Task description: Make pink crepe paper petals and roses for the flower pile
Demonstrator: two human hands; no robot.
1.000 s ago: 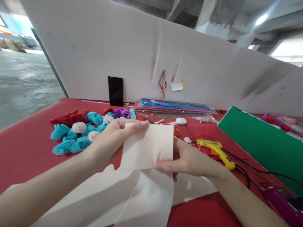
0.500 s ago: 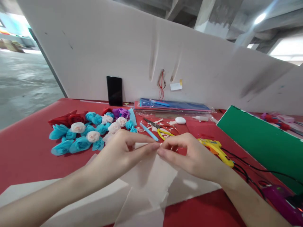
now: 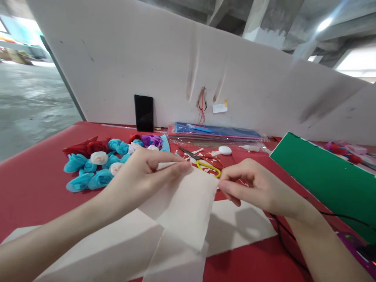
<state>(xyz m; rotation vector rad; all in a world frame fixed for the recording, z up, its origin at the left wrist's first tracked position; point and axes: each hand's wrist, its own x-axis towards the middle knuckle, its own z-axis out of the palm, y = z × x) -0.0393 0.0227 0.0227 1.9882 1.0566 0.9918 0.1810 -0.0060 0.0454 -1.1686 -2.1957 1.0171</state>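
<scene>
A small piece of pale crepe paper [image 3: 183, 209] is held up in front of me, its lower corner hanging down. My left hand [image 3: 147, 170] pinches its top edge between thumb and fingers, where the paper looks folded over. At the upper right corner, my right hand [image 3: 254, 186] has thumb and forefinger pinched on the paper's edge. Larger pale sheets [image 3: 108, 243] lie on the red table below. Just beyond the hands are scissors [image 3: 210, 166] with yellow handles, among paper scraps.
Blue and pale paper flowers [image 3: 101, 178] lie at left, with red ones [image 3: 98, 145] behind. A black phone [image 3: 144, 113] leans on the white partition. Wrapped paper packs [image 3: 235, 133] and a white oval object [image 3: 225, 150] sit at the back. A green board [image 3: 320, 184] and black cable are at right.
My right hand has moved right, away from the left hand, along the paper's top edge. The paper is now spread between them. My left hand has shifted slightly left and up.
</scene>
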